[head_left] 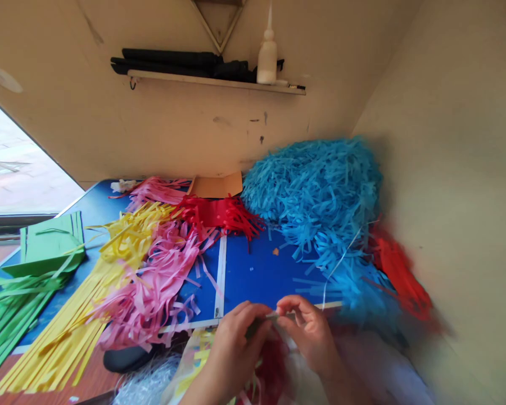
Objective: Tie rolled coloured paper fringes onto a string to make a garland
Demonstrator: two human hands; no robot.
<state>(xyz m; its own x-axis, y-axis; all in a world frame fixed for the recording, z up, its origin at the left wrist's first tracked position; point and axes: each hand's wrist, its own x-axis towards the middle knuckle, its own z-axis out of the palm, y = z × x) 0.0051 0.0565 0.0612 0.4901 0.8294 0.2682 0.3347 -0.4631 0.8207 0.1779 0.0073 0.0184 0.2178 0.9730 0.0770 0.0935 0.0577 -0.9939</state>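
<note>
Because the thin pale strip (pixel 272 315) between the fingertips is so slight, handling it well seems a matter of small, even movements rather than force. It sits by the near edge of the blue table (pixel 253 275), with its ends too small and blurred to make out. On one side the left hand (pixel 241 333) has thumb and forefinger drawn close together on it; on the other, the right hand (pixel 310 332) meets it with a narrow pinch, its remaining fingers curled. Keeping both pinches near each other, as they are, should give better control than gripping far apart, and a light, steady pull ought to keep the strip taut without creasing it. Below the hands, the dark red fringe (pixel 274 365) is blurred, so loose strands there are worth keeping out of the pinch. Just beyond the right hand, a white string (pixel 344 257) hangs across the blue fringe (pixel 316 191) and could snag a finger. Farther left, the pink fringe (pixel 164 270), yellow strips (pixel 73 315) and green strips (pixel 21 315) lie well apart from the hands, best left undisturbed.
</note>
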